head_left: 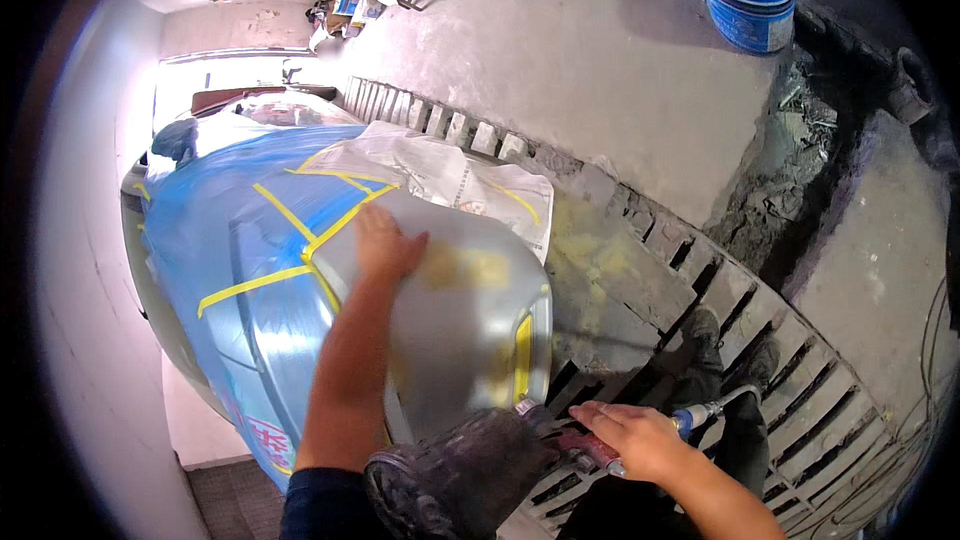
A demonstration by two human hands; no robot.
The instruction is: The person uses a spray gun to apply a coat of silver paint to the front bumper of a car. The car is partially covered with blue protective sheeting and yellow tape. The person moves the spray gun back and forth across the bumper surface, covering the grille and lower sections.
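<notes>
My left hand [384,245] lies with its fingers stretched out on a bare grey car panel [440,315], near the yellow masking tape [350,217] along its edge. Yellowish patches show on the panel beside the hand. Blue plastic masking film [240,175] covers the car to the left, and whitish masking paper [425,165] lies beyond the panel. Low in front of me, my right hand [640,437] is closed around a spray gun [590,450] with a reddish body. Its large dark-stained cup [465,470] hangs over the panel's near end. A hose fitting [690,418] trails from the gun.
Slotted floor grating [800,390] runs under my feet and along the car's right side. A dark open trench [830,180] cuts the floor at right. A blue drum [745,0] stands far right; cables [925,410] lie near the right rim. A white wall [100,240] flanks the left.
</notes>
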